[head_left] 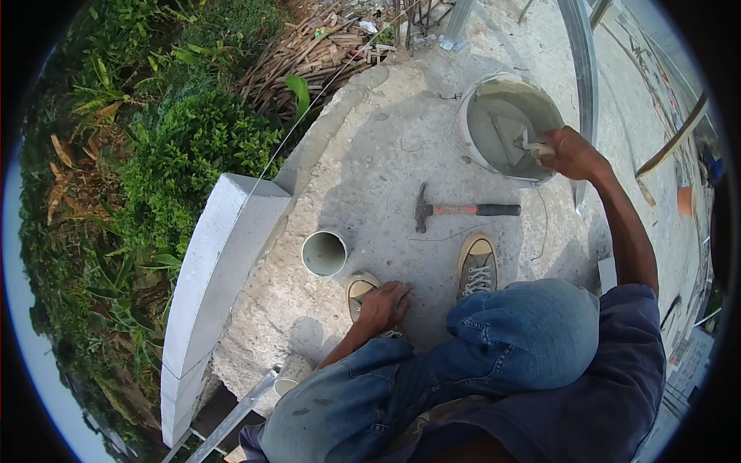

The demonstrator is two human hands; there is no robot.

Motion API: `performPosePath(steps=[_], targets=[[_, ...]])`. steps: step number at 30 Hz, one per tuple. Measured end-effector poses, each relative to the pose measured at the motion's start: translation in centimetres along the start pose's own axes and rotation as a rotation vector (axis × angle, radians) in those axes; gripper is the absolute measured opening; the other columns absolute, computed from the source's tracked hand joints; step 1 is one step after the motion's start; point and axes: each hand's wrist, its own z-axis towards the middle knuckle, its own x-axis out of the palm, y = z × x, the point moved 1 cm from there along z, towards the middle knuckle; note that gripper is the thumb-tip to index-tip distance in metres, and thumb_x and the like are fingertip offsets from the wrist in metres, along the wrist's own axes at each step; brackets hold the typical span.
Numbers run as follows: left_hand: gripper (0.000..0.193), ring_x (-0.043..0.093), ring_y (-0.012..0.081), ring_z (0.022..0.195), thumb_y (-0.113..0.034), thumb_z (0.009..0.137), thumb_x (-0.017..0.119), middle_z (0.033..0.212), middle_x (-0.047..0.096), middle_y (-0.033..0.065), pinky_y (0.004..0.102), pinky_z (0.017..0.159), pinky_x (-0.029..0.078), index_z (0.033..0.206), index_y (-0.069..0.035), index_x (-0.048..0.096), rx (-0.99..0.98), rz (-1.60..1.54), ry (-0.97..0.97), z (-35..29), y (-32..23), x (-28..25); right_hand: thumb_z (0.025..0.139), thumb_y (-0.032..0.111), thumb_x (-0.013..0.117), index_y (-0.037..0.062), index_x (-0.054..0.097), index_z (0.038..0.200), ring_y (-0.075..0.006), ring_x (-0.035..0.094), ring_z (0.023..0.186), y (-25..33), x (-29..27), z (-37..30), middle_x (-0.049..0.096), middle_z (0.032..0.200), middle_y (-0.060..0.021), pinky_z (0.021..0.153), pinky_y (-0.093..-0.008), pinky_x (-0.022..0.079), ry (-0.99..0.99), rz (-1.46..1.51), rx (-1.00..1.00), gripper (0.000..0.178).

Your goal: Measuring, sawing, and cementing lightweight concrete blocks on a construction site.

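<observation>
My right hand (570, 154) grips a trowel (538, 147) by its handle, its flat blade lowered into a white bucket (465, 127) of wet grey mortar (494, 104). Part of the blade lies under or against the mortar. My left hand (384, 307) hangs low beside my left shoe (360, 287), its fingers curled in, and nothing shows in it. A claw hammer (469, 210) with a red and black handle lies on the rough concrete between my feet and the bucket, touched by neither hand.
An open pipe end (324, 254) stands up from the concrete left of my feet. Pale blocks (220, 255) line the left edge, with a taut string (297, 123) above and plants (208, 131) beyond. Metal channels (580, 69) stand behind the bucket. Wire lies near the hammer.
</observation>
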Motion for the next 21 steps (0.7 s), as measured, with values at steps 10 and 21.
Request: performPosePath(steps=[10, 21], targets=[[0.027, 0.065, 0.0319, 0.09, -0.017, 0.088, 0.062, 0.098, 0.064, 0.0118, 0.04, 0.078, 0.053, 0.113, -0.01, 0.065, 0.047, 0.026, -0.011, -1.1, 0.9, -0.9, 0.093, 0.037, 0.062, 0.0024, 0.061, 0.109, -0.0109, 0.05, 0.039, 0.5, -1.5, -10.1, 0.057, 0.06, -0.0054, 0.035, -0.0234, 0.037, -0.056, 0.821, 0.448, 0.038], [0.025, 0.065, 0.0324, 0.091, -0.018, 0.089, 0.062, 0.098, 0.066, 0.0122, 0.0408, 0.077, 0.054, 0.112, -0.009, 0.066, 0.029, 0.0, -0.036, -0.9, 0.6, -0.4, 0.097, 0.035, 0.059, 0.003, 0.057, 0.104, -0.0105, 0.05, 0.042, 14.0, 1.2, -1.5, 0.058, 0.065, -0.0069, 0.037, -0.0236, 0.039, -0.009, 1.127, 0.197, 0.033]])
